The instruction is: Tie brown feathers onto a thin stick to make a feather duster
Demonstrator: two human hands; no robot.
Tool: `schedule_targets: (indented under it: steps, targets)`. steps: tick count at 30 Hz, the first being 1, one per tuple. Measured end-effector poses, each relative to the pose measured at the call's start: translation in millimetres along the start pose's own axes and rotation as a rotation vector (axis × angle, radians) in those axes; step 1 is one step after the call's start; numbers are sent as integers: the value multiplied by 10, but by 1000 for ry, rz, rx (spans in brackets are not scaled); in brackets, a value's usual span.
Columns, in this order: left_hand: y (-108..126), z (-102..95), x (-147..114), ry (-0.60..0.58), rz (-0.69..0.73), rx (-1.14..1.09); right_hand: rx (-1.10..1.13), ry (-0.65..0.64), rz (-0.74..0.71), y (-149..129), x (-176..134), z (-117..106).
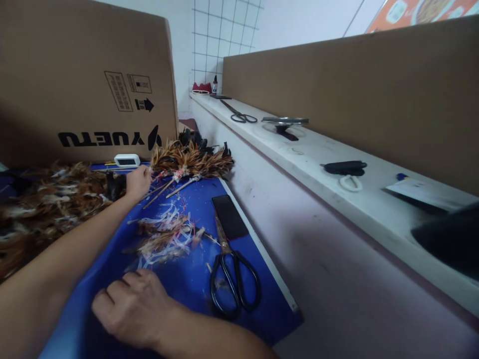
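My left hand (138,182) reaches across the blue tabletop (198,199), its fingers closed beside the sticks of a pile of brown and black feather bundles (192,154). Anything pinched in it is hidden. Close to me, my right hand (130,306) is curled with the knuckles up; whatever its fingers hold is out of sight. Ahead of it lies a small heap of pale plastic strips (168,234) mixed with feather scraps. Black-handled scissors (226,269) lie to the right, their blades against a dark phone (229,217). Loose brown feathers (56,209) spread at the left.
A large cardboard box (86,75) stands behind the table. Near it sits a small white digital device (127,160). Along the right runs a white ledge (254,132) carrying another pair of scissors (243,118), a round glass lid (285,121) and a black folded tool (344,167).
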State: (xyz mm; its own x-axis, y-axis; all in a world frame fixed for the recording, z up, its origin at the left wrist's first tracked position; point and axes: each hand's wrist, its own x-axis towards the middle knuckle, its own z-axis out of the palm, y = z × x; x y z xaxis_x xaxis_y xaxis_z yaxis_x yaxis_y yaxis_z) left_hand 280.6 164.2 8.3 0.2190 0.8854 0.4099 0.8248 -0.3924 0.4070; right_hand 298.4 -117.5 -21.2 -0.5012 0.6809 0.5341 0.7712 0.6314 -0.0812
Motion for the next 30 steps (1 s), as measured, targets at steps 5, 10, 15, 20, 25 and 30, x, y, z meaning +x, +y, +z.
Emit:
schedule_targets:
  steps: [5, 10, 15, 20, 25, 30]
  targets:
    - [131, -164, -297, -61, 159, -42, 29, 126, -24, -4, 9, -25]
    - [59, -475, -779, -113, 264, -87, 15, 193, -58, 1, 1, 28]
    - [-269, -911, -1474, -160, 146, -132, -13, 174, -41, -55, -22, 104]
    - [-631, -1264, -2180, -156, 133, -77, 23, 33, -40, -140, -50, 103]
    - [-847, -1416, -2711, -92, 347, -34, 72, 1, -28, -189, -95, 81]
    - [-982, -1580, -3031, -51, 450, 10, 132, 10, 17, -161, -133, 139]
